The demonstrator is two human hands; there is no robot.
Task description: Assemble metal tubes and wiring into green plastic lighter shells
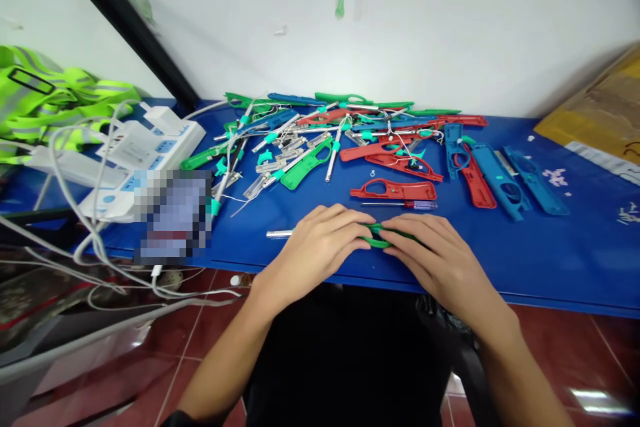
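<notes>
Both my hands press down on a green plastic lighter body (pixel 379 238) lying on the blue table (pixel 550 267) near its front edge. My left hand (pixel 320 247) covers its left part, fingers closed over it, and a metal tube (pixel 279 234) sticks out to the left from under that hand. My right hand (pixel 435 257) covers the right part, fingers pressed on it. Just behind my hands lie a red shell half (pixel 395 190) and a small screwdriver (pixel 400 205).
A heap of red, green and blue shell halves and metal tubes (pixel 330 140) fills the table's back. Blue shells (pixel 500 177) lie at the right, a cardboard box (pixel 600 107) at far right. White power strips (pixel 145 147), cables and green vests (pixel 50 100) sit at left.
</notes>
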